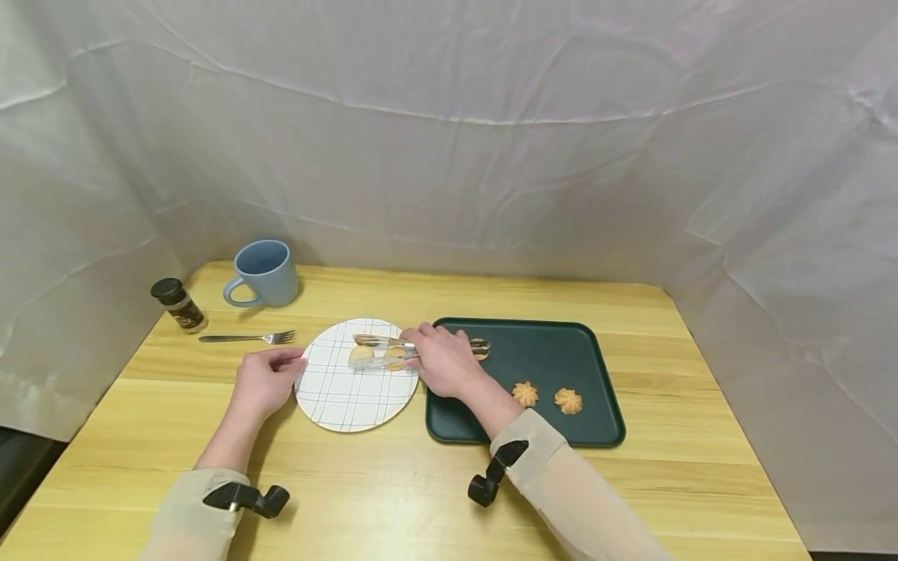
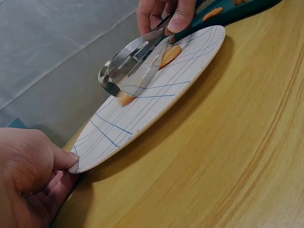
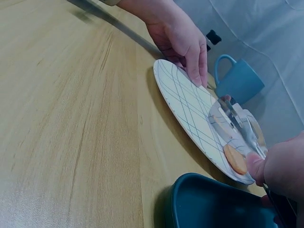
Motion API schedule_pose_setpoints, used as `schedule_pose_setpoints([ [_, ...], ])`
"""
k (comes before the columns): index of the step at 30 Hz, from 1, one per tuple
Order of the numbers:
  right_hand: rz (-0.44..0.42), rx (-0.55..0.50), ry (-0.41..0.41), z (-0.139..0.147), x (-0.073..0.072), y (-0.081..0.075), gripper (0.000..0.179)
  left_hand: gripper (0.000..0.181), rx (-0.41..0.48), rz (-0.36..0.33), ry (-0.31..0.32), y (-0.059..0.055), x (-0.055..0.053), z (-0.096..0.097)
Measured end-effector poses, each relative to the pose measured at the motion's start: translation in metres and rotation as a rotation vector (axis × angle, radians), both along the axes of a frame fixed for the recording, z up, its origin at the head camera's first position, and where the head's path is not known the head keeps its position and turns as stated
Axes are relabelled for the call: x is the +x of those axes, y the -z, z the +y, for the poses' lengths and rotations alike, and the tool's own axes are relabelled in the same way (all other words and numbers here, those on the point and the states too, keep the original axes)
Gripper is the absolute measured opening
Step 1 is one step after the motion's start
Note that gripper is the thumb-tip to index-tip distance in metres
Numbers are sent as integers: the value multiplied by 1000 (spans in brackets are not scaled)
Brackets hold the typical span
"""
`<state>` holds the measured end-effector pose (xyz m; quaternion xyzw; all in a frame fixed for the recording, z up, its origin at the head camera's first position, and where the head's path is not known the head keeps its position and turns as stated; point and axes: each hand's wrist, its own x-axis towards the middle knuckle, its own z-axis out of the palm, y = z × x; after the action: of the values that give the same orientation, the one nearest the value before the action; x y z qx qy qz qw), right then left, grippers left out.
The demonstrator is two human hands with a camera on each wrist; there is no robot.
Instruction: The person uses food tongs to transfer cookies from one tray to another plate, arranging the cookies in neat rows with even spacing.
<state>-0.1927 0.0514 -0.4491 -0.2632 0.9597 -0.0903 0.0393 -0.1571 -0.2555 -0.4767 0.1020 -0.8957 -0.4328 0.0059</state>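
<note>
Tabletop point(image 1: 365, 483): cookies point(image 1: 568, 401) on tray point(image 1: 547, 354) and plate point(image 1: 340, 405), plate in left grip point(image 1: 265, 379), tongs point(image 1: 386, 342) in right grip point(image 1: 443, 360)

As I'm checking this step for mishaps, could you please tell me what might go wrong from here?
The cookie at the tips of the tongs might crumble if squeezed. The tongs could nudge the second cookie on the plate, lying close by. If the left hand, pinching the rim, lifts, the plate may tilt.

Beige sleeves point(image 1: 585, 491) (black wrist cameras point(image 1: 245, 498))
</note>
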Motion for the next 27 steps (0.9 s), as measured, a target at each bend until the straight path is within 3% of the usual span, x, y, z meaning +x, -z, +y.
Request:
schedule_pose_setpoints([
  [11,-51,-54,-1,11,2,-7,53,32,2,7,7,1,0,-1],
  [27,-21,-125,22,44,9,-23,51,32,4,11,15,3,1,-3],
])
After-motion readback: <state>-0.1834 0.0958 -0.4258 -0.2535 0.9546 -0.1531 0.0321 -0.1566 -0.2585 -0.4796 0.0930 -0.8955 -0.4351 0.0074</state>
